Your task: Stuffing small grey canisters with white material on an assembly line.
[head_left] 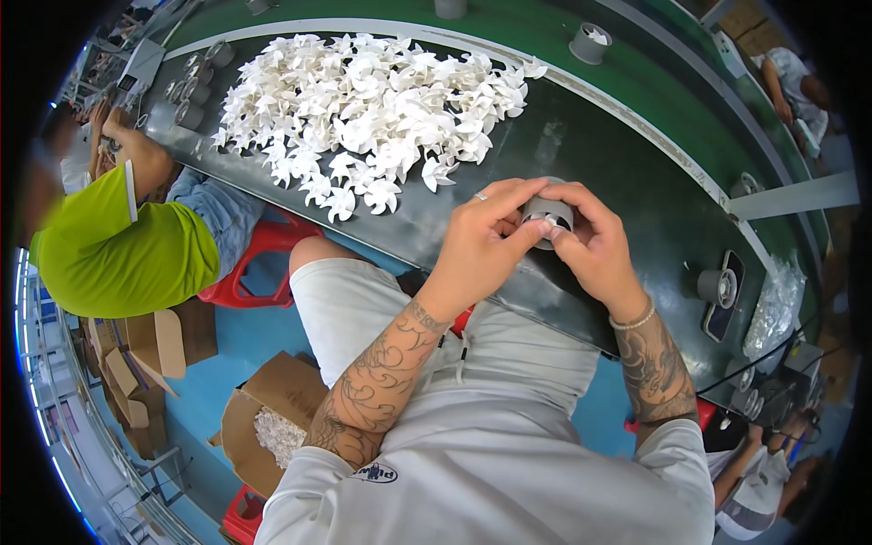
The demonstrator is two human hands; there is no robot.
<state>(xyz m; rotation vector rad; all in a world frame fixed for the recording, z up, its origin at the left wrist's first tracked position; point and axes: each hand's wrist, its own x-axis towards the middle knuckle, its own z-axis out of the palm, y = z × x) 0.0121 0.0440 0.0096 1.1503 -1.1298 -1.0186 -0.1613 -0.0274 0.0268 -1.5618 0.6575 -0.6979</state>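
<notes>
Both hands are closed round a small grey cylindrical housing (550, 208) just over the dark worktable. My left hand (489, 238), with a ring on it, grips the near left side. From the other side my right hand (595, 243) wraps the rim. The two thumbs meet at the housing's open face, pressing at something small and whitish there that I cannot make out. Left of my hands, a broad heap of white star-shaped fan impellers (363, 104) is spread over the table (545, 136).
Right of my hands stand another grey housing (717, 286), a phone (724, 304) and a clear plastic bag (774, 313). Beyond the table's pale rail is a grey housing (589, 45). A co-worker in green (127, 241) sits left. An open carton (272, 381) lies beside my leg.
</notes>
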